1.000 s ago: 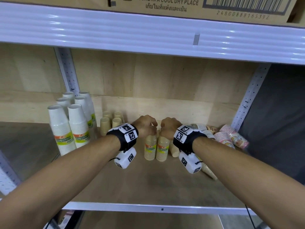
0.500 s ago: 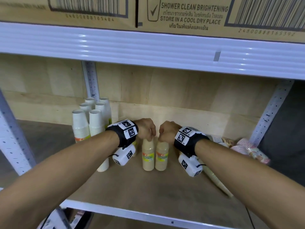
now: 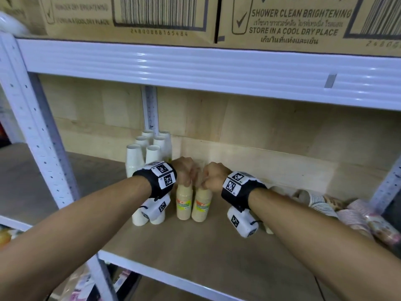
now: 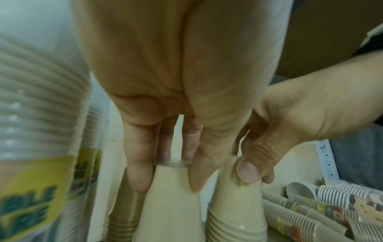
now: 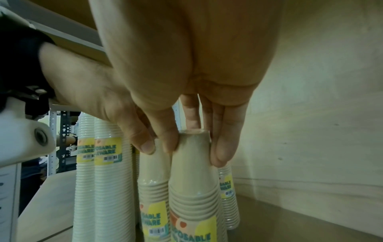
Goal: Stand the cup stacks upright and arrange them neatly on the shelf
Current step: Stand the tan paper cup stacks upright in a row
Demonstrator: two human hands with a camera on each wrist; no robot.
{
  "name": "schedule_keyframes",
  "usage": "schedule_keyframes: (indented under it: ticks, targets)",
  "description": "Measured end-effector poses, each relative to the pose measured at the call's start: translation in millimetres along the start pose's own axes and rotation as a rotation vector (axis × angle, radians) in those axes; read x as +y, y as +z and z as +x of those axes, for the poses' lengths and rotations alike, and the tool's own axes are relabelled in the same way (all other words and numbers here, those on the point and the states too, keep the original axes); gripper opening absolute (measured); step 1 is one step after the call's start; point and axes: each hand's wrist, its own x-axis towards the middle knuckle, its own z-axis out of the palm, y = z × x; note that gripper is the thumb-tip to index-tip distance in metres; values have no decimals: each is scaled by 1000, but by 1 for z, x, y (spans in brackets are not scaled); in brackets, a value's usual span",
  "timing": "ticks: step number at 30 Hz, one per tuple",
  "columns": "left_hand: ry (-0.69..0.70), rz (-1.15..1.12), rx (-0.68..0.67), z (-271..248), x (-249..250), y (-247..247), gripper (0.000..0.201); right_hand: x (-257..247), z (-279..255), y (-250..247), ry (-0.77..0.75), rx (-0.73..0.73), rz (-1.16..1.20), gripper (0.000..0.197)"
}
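white metal rack (image 3: 195,68), plywood back wall (image 3: 271,127), cardboard boxes (image 3: 130,16) above.

The head view looks forward and down into the shelf (image 3: 212,253) from above both forearms. Each wrist view (very close) looks along its palm down to the two tan cup stacks (image 3: 193,203), shared by all three.

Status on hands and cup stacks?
Left hand and right hand each grip a tan stack top, both upright. Patterned stacks lie toppled at right.
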Motion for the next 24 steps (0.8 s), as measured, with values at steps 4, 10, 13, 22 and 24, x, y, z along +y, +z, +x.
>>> schedule_keyframes:
  ticks: [4,10,13,22,24]
  targets:
    - [-38,40,71,-3,-3,5,27,-9,5,4,-52,6,22,30]
    - [-60,27,113,-7,-8,11,28,-15,11,13,-27,18,23,28]
    - [-52,14,113,-10,-8,12,28,-14,11,16,-29,25,31,24]
    - [8,-37,129,2,-10,7,18,-8,3,5,-40,62,67,25]
    - [17,-22,147,6,-8,3,9,-4,-1,1,-30,79,53,24]
